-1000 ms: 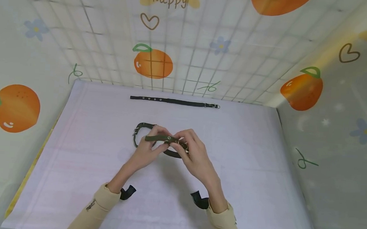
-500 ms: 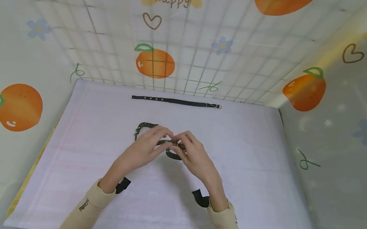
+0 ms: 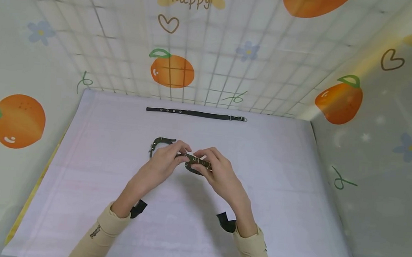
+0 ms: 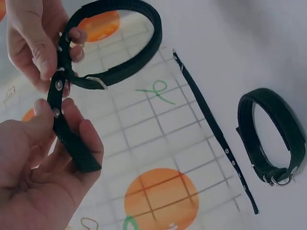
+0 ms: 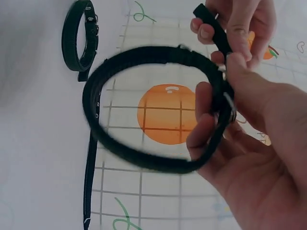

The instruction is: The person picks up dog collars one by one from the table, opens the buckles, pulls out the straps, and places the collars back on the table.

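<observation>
Both hands hold a dark green buckled collar (image 5: 158, 165) with metal eyelets, bent into a loop above the table. My left hand (image 3: 159, 163) pinches its free strap end between thumb and fingers; the squared tip (image 4: 88, 160) lies across those fingers in the left wrist view. Around the buckle (image 5: 225, 100), my right hand (image 3: 220, 176) grips with thumb and fingertips, partly covering it. The strap runs through the metal there. Behind the left hand, a second collar (image 3: 162, 140), fastened in a loop, is partly hidden in the head view.
Farther back on the white table (image 3: 281, 168), a third collar (image 3: 207, 115) lies stretched straight, eyelets at its left and buckle at its right. A curtain printed with oranges (image 3: 174, 71) over a wire grid rises behind the table. Black bands (image 3: 225, 223) show at both wrists.
My left hand has shifted over the strap, so the free end that stuck out to the left is now covered in the head view. My right hand stays nearly in place.
</observation>
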A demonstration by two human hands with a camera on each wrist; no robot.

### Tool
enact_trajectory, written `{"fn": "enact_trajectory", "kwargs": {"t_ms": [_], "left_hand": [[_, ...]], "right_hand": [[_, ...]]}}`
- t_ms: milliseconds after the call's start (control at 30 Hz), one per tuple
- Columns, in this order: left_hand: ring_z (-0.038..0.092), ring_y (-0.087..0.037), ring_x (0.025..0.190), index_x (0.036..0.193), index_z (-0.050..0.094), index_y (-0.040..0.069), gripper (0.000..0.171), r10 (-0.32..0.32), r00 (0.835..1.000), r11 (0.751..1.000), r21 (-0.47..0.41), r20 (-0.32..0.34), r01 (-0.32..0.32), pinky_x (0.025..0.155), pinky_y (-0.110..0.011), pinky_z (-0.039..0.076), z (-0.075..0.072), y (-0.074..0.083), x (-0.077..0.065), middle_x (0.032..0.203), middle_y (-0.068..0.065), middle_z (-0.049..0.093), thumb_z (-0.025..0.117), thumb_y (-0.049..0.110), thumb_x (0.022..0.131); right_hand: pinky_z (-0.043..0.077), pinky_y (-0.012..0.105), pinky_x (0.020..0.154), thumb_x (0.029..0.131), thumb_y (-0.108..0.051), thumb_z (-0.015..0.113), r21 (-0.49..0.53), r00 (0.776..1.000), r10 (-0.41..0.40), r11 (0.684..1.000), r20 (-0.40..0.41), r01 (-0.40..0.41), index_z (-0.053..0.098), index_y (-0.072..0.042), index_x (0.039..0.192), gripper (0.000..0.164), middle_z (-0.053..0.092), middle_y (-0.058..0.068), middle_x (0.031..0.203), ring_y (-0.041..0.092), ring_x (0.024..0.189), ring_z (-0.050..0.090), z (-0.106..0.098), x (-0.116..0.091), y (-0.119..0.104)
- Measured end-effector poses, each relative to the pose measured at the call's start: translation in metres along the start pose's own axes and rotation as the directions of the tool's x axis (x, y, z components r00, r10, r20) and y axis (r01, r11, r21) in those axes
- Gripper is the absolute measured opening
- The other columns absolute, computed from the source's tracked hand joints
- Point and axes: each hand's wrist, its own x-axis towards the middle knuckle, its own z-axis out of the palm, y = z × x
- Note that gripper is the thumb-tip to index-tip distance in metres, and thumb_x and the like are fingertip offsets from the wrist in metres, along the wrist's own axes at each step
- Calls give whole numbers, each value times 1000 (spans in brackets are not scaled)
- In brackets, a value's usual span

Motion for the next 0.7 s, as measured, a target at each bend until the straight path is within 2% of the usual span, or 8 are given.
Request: {"fn": "enact_trajectory", "kwargs": {"t_ms": [133,200,300,367,467,533,567,700], "left_hand": [[64,-15,84,129,61,11,21,5,1000,1000,3,-18,-5,75,-29,54,-4,-4,1,110,-4,75,63,19,109],[65,-15,86,128,62,12,20,9,1000,1000,9,-18,-9,75,-29,55,-4,-5,2,110,-3,75,63,20,109],[69,-18,97,128,64,12,19,12,1000,1000,18,13,-13,84,-34,58,-3,-5,3,116,-3,74,60,20,111],[70,-19,109,130,65,12,21,20,999,1000,10,46,-20,98,-39,59,-2,-5,4,123,-3,74,57,22,113],[70,-20,117,132,65,13,26,26,995,999,-26,97,-24,104,-40,58,1,-3,6,129,-3,73,58,29,113],[71,-18,116,131,65,13,29,21,994,999,-40,109,-17,103,-38,59,2,-3,7,130,-2,74,62,33,110],[72,-17,113,130,66,13,30,18,994,999,-43,109,-14,96,-35,61,3,-3,7,129,-1,74,64,34,109],[75,-15,103,124,67,12,29,34,996,999,-34,81,-32,89,-30,62,3,-3,7,123,-1,78,73,30,103]], "right_hand": [[60,26,78,103,-22,74,23,999,32,999,-8,-32,69,-14,130,29,71,1,119,11,92,71,-2,-1,1],[58,25,76,104,-24,73,24,999,33,999,-17,-32,68,-14,132,30,73,1,119,10,88,67,-2,-1,0],[57,24,74,105,-26,71,29,999,31,999,-31,-30,65,-12,136,34,75,2,118,9,84,65,-3,0,0],[58,24,74,105,-25,71,45,999,30,999,-35,-29,62,-11,136,35,76,2,116,9,84,67,-3,1,-1],[60,25,76,106,-23,71,67,999,30,997,-22,-29,60,-11,136,35,76,2,116,10,87,71,-3,2,-2],[61,25,76,106,-22,70,72,999,35,997,-7,-34,58,-12,137,34,76,3,117,10,90,72,-4,2,-3],[61,25,76,107,-21,69,75,999,37,997,1,-37,58,-12,137,34,76,3,117,11,91,72,-4,2,-3],[58,24,74,108,-20,67,68,999,38,997,13,-39,56,-11,138,33,75,4,118,11,90,72,-4,2,-3]]}}
